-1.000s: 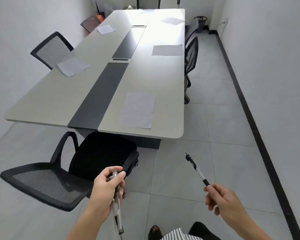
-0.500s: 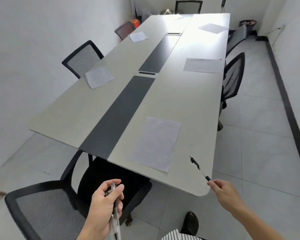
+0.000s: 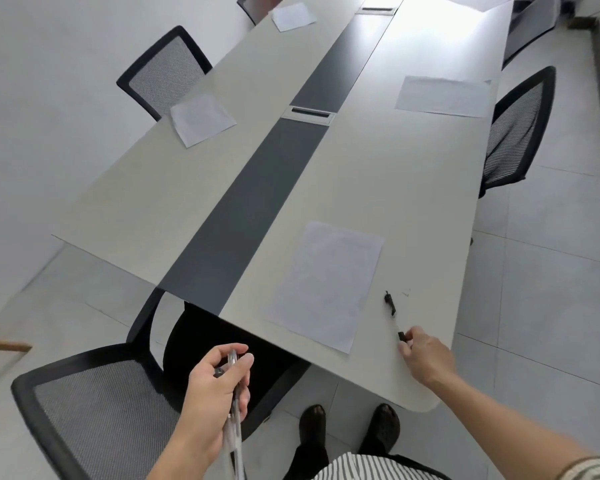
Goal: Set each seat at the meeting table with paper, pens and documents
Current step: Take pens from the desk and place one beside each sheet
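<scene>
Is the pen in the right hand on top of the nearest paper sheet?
No, the pen in the right hand is over bare table beside the sheet, apart from it.

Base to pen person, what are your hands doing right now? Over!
Right hand pinching one pen by its end, just right of the nearest sheet. Left hand gripping spare pens. Nothing in the way. Over.

Bright glare, far table point(image 3: 440, 39); wide-angle warping.

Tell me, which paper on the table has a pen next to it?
The nearest paper, at the front end. The right hand holds a pen just beside its right edge; the other papers have none near them.
</scene>
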{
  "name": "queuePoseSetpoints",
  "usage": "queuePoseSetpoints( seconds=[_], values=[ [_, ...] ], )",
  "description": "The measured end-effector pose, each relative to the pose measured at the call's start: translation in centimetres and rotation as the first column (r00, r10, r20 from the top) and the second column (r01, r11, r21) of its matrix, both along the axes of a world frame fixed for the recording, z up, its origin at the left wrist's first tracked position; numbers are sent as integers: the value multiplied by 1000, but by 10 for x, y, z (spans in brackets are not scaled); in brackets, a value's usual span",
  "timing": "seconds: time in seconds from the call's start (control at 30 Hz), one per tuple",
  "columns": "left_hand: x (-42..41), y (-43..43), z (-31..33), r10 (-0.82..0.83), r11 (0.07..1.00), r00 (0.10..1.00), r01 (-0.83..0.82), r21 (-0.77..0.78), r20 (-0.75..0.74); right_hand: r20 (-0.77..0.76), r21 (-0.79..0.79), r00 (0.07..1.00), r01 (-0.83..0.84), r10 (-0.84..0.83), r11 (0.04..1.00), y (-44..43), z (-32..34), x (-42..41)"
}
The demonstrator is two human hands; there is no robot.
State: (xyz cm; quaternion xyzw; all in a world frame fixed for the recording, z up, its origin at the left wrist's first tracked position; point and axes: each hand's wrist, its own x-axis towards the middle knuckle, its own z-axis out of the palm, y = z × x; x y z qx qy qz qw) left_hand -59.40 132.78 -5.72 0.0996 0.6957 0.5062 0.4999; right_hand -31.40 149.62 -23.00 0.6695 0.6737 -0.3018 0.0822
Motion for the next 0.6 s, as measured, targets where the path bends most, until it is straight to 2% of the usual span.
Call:
queuePoseSetpoints(
  seconds=[0.23,0.3,0.33,0.4,0.5,0.6],
  values=[
    [-25,30,3,-91,996,995,90,19,33,97,17,995,22,-24,1000,-5,11,-9],
    [-30,41,3,-112,993,994,112,35,7,79,61,994,66,-71,996,-11,25,-17],
    [-31,47,4,-122,991,992,122,54,-13,20,87,994,103,-105,991,-16,35,-23],
    [-28,60,4,-136,984,989,141,113,-55,-202,84,964,192,-172,978,-29,64,-36],
    [-13,82,6,-191,958,978,205,201,-86,-576,-87,773,265,-266,960,-61,117,-56],
    [17,102,7,-277,925,956,293,242,-96,-748,-233,580,226,-323,946,-92,157,-65]
  ],
)
